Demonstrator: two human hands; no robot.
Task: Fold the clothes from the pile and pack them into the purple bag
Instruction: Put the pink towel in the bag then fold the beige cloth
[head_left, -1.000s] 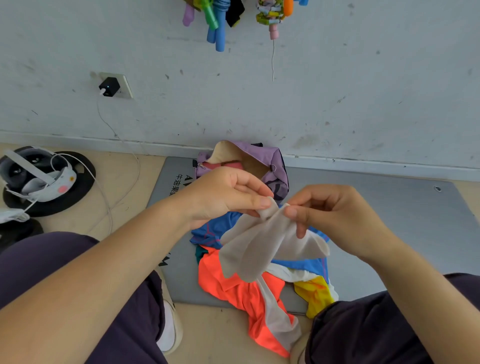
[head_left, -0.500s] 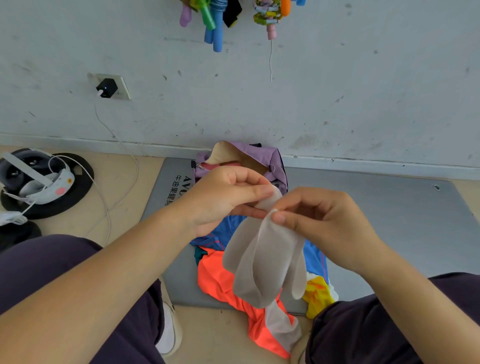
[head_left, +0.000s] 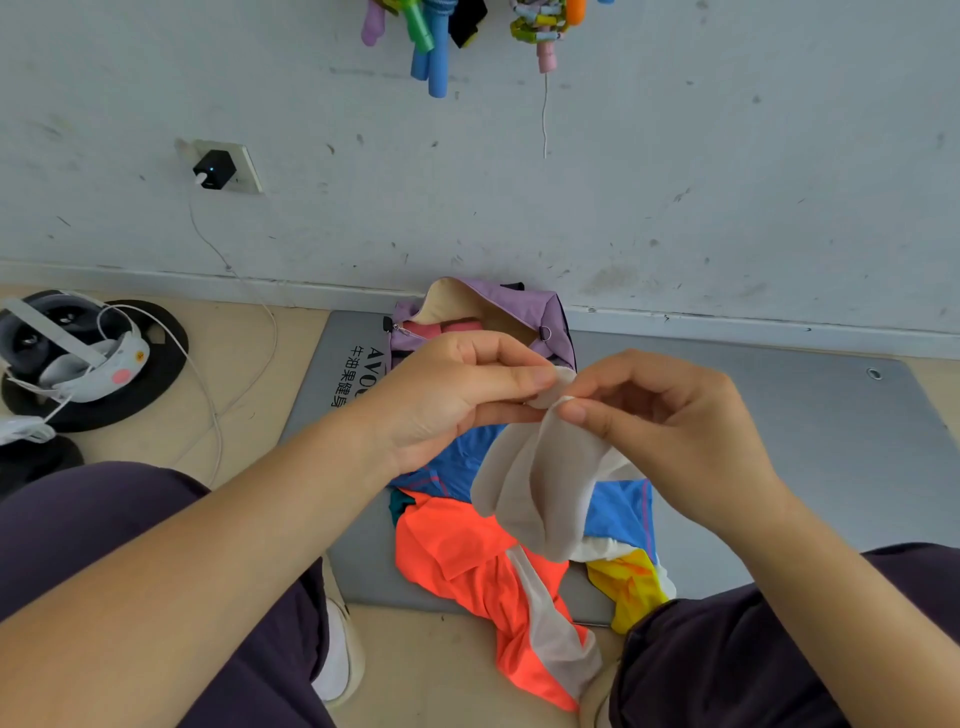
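Observation:
A pale grey sock-like garment (head_left: 540, 483) hangs doubled over the pile. My left hand (head_left: 457, 395) pinches its top edge between thumb and fingers, and my right hand (head_left: 665, 421) pinches the same edge from the other side. Under it lies the pile: a blue garment (head_left: 452, 467), an orange garment with a grey stripe (head_left: 467, 561) and a yellow piece (head_left: 628, 582). The purple bag (head_left: 524, 306) stands open against the wall behind my hands, with pink folded cloth (head_left: 447, 328) inside.
A grey mat (head_left: 810, 431) carries the bag and the pile. At the left a white headset (head_left: 78, 353) rests on a black round stand, with a white cable running to a wall charger (head_left: 214, 169). Coloured toys (head_left: 431, 41) hang on the wall. My knees frame the pile.
The grey garment's loose ends have swung down and now hang folded together. My hands have drawn closer at its top edge and stayed above the pile.

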